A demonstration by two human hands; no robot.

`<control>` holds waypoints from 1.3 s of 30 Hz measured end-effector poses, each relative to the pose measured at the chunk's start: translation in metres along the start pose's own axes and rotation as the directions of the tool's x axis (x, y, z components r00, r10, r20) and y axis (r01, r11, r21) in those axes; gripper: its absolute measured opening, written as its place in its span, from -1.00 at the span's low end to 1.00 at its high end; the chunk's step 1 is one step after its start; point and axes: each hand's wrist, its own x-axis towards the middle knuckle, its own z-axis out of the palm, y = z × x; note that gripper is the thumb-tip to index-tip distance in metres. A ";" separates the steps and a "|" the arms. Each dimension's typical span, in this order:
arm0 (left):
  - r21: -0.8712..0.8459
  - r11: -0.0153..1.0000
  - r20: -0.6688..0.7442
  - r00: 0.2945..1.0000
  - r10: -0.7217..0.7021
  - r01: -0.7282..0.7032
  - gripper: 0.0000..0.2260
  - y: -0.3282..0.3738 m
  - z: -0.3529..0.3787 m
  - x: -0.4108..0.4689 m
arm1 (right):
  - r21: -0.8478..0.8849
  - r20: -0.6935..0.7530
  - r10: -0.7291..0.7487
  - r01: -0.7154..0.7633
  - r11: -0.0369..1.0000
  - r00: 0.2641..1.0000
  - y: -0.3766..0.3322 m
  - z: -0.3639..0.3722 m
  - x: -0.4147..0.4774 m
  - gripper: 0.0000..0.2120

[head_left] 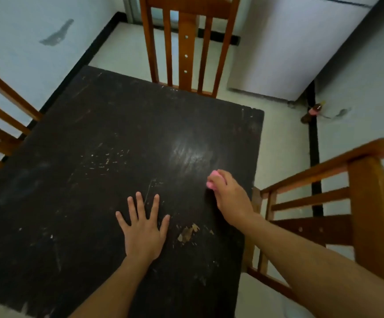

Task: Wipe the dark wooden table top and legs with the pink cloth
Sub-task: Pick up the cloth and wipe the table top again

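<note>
The dark wooden table (94, 138) fills the middle of the view, its top scratched and chipped, with a shiny patch near the right side. My left hand (142, 228) lies flat on the top with fingers spread. My right hand (230, 198) grips a bunched pink cloth (212, 179) and holds it against the top near the right edge. Only a small part of the cloth shows past my fingers. The table legs are hidden below the top.
Three orange-brown wooden chairs stand around the table: one at the far side (186, 42), one at the left (0, 125), one at the right (347, 203). A bottle (312, 112) lies on the pale floor by the right wall. A white panel (289, 47) leans at the back.
</note>
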 end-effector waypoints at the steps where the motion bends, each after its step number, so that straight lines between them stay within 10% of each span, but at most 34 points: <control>1: 0.017 0.999 0.044 0.999 0.026 -0.027 -0.42 -0.002 -0.006 0.001 | 0.000 -0.009 -0.009 0.009 1.000 1.000 -0.006 -0.004 -0.020 -0.75; 10: 0.046 0.934 0.085 0.933 0.350 -0.355 -0.63 0.020 -0.061 -0.100 | -0.050 -0.146 0.020 -0.028 0.998 0.989 -0.028 -0.043 -0.211 -0.85; 18: 0.005 0.660 0.079 0.659 0.748 -0.751 -0.80 0.127 -0.042 -0.203 | -0.037 -0.271 0.236 -0.255 0.966 0.933 0.018 -0.081 -0.387 -0.75; 27: 0.054 0.339 0.142 0.343 0.928 -0.939 -0.74 0.269 0.034 -0.297 | 0.086 -0.330 0.687 -0.704 0.705 0.648 0.095 -0.076 -0.600 -0.71; 39: 0.067 0.109 0.291 0.124 0.949 -0.992 -0.74 0.410 0.153 -0.402 | 0.191 -0.151 0.946 -0.931 0.312 0.287 0.167 -0.037 -0.755 -0.74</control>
